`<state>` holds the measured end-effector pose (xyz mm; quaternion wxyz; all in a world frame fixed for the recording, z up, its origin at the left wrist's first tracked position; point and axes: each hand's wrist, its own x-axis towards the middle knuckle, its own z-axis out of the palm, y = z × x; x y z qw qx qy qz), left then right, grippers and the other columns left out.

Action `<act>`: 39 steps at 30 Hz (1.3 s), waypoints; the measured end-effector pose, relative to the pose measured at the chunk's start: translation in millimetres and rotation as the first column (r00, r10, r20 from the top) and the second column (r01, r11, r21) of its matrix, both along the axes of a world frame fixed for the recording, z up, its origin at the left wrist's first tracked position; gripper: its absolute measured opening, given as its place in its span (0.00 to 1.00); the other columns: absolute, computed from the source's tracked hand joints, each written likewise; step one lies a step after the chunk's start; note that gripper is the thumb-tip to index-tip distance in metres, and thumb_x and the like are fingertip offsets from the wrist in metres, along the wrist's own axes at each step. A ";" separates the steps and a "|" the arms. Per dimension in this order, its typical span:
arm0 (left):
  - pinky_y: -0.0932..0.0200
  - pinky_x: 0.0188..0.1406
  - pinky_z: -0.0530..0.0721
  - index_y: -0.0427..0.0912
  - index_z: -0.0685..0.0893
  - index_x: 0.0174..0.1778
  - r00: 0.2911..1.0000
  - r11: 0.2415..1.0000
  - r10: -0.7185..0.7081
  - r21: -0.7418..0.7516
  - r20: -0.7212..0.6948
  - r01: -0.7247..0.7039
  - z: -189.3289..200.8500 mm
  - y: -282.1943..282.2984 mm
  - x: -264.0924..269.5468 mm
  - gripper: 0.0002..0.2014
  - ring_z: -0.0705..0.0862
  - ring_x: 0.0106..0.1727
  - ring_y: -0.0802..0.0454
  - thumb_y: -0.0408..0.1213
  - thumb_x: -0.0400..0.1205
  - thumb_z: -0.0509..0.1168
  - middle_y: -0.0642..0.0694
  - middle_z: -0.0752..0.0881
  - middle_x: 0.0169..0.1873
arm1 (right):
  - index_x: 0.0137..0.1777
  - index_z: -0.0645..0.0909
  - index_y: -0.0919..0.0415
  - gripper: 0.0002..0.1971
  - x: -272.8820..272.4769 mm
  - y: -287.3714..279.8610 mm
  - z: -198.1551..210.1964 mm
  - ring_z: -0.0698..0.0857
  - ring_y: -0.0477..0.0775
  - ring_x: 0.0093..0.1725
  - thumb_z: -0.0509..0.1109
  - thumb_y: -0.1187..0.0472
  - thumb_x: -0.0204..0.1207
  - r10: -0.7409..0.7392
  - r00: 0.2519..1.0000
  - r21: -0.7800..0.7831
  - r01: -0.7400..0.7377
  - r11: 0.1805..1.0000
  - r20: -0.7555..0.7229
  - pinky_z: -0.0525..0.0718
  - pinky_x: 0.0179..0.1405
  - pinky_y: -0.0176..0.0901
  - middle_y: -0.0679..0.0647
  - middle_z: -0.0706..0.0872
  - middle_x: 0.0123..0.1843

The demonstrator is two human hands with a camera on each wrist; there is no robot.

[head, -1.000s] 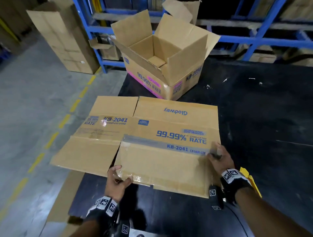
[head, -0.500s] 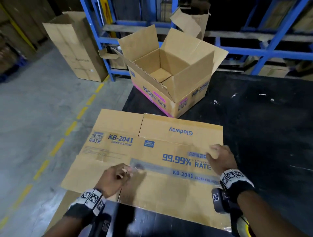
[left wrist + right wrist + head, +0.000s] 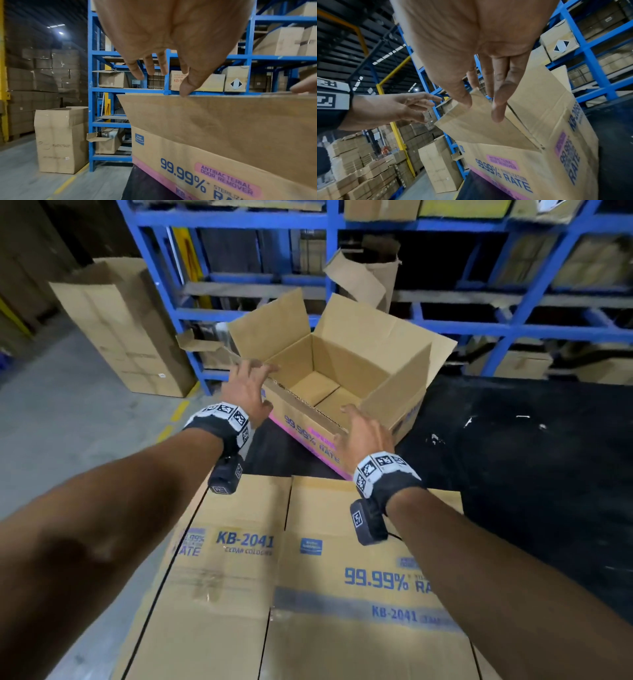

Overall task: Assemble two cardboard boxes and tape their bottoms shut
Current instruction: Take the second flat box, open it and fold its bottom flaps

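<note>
An assembled open box (image 3: 346,378) printed "99.99% RATE" stands at the far side of the black table with its top flaps up. A flattened box (image 3: 308,577) with the same print lies nearest me. Both my arms stretch over it. My left hand (image 3: 253,378) is at the open box's near-left corner, fingers spread; in the left wrist view its thumb (image 3: 185,90) touches the top edge of the near flap (image 3: 223,121). My right hand (image 3: 356,419) hovers with straight fingers at the near flap's right end (image 3: 479,128). Neither hand holds anything.
The black table (image 3: 513,474) stretches to the right. Blue racking (image 3: 479,330) with cartons stands right behind the open box, a torn carton (image 3: 370,278) on its shelf. A tall carton (image 3: 120,326) stands on the grey floor at the left.
Both hands have left the flattened box and reached forward to the open box. The flattened box stays flat on the table.
</note>
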<state>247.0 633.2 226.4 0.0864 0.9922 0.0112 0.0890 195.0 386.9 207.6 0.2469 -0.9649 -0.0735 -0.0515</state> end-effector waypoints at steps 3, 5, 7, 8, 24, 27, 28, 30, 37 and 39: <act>0.32 0.76 0.72 0.61 0.68 0.82 0.998 0.997 0.001 0.082 -0.066 0.004 -11.9 -4.0 23.0 0.36 0.64 0.82 0.39 0.41 0.78 0.73 0.44 0.69 0.80 | 0.68 0.83 0.49 0.16 15.5 -15.1 -3.8 0.90 0.65 0.52 0.68 0.61 0.83 0.005 1.000 0.003 -0.005 1.000 0.009 0.90 0.52 0.55 0.60 0.91 0.50; 0.31 0.82 0.62 0.58 0.73 0.79 0.998 0.996 -0.049 0.068 -0.030 0.051 -18.5 -8.5 34.7 0.30 0.66 0.82 0.40 0.42 0.79 0.71 0.44 0.74 0.77 | 0.68 0.85 0.50 0.14 25.8 -32.9 -0.9 0.89 0.65 0.52 0.66 0.59 0.85 -0.021 1.000 -0.012 0.021 1.000 -0.007 0.88 0.53 0.52 0.62 0.91 0.51; 0.32 0.81 0.63 0.54 0.79 0.71 0.989 0.991 -0.124 0.060 0.084 0.119 -19.0 -16.4 43.3 0.23 0.72 0.77 0.37 0.42 0.79 0.71 0.41 0.78 0.71 | 0.67 0.86 0.52 0.15 37.0 -55.6 2.9 0.88 0.69 0.55 0.64 0.57 0.86 -0.091 0.995 -0.040 0.090 0.995 -0.027 0.87 0.55 0.54 0.66 0.89 0.54; 0.34 0.77 0.67 0.52 0.81 0.67 0.976 0.986 -0.159 0.075 0.151 0.149 -17.4 -22.1 47.5 0.20 0.74 0.74 0.35 0.41 0.78 0.71 0.39 0.78 0.70 | 0.66 0.87 0.54 0.15 42.3 -68.9 4.6 0.87 0.71 0.55 0.63 0.57 0.85 -0.121 0.993 -0.046 0.120 0.992 -0.017 0.86 0.56 0.55 0.67 0.89 0.55; 0.52 0.63 0.77 0.49 0.84 0.67 0.901 0.851 -0.274 -0.353 0.336 0.390 -44.1 -112.5 -38.4 0.19 0.80 0.62 0.48 0.46 0.80 0.69 0.45 0.80 0.60 | 0.71 0.80 0.53 0.22 15.3 -210.0 -33.5 0.83 0.40 0.36 0.71 0.62 0.77 -0.364 0.928 0.274 0.331 0.903 0.078 0.83 0.54 0.37 0.51 0.88 0.52; 0.54 0.55 0.86 0.50 0.84 0.61 0.962 0.751 -0.166 -0.604 0.219 0.267 -73.6 -94.7 -108.4 0.13 0.86 0.49 0.54 0.39 0.80 0.69 0.45 0.85 0.52 | 0.66 0.83 0.55 0.17 -40.9 -224.6 -71.2 0.89 0.49 0.52 0.73 0.61 0.78 -0.423 0.905 0.211 0.423 0.881 -0.048 0.78 0.58 0.35 0.53 0.92 0.50; 0.52 0.52 0.88 0.52 0.84 0.59 0.984 0.724 -0.120 -0.666 0.134 0.179 -92.1 -87.1 -137.2 0.12 0.87 0.45 0.55 0.38 0.80 0.70 0.46 0.87 0.49 | 0.65 0.84 0.55 0.16 -65.0 -228.5 -87.6 0.89 0.54 0.56 0.73 0.62 0.78 -0.429 0.896 0.190 0.443 0.876 -0.113 0.78 0.60 0.38 0.53 0.92 0.51; 0.51 0.49 0.90 0.53 0.85 0.57 0.998 0.741 -0.041 -0.671 -0.055 -0.007 -130.0 -73.5 -198.5 0.13 0.89 0.43 0.52 0.37 0.78 0.70 0.47 0.89 0.45 | 0.64 0.84 0.56 0.16 -116.2 -233.4 -122.5 0.89 0.59 0.58 0.73 0.63 0.77 -0.428 0.864 0.157 0.477 0.865 -0.264 0.79 0.61 0.42 0.56 0.92 0.53; 0.46 0.57 0.86 0.46 0.80 0.59 0.760 0.867 0.089 -0.325 -0.644 -0.377 -234.6 -63.8 -376.4 0.21 0.84 0.54 0.43 0.53 0.74 0.65 0.46 0.85 0.53 | 0.69 0.80 0.67 0.28 -259.2 -234.6 -204.2 0.77 0.74 0.68 0.69 0.49 0.73 -0.520 0.676 -0.201 0.495 0.845 -0.522 0.74 0.68 0.60 0.71 0.81 0.67; 0.47 0.59 0.85 0.43 0.77 0.67 0.752 0.861 0.145 -0.293 -0.643 -0.417 -241.8 -71.2 -391.6 0.21 0.81 0.56 0.43 0.44 0.79 0.70 0.43 0.84 0.58 | 0.66 0.81 0.63 0.36 -281.0 -235.0 -215.8 0.81 0.73 0.63 0.60 0.40 0.62 -0.519 0.659 -0.268 0.449 0.852 -0.545 0.80 0.64 0.60 0.70 0.84 0.63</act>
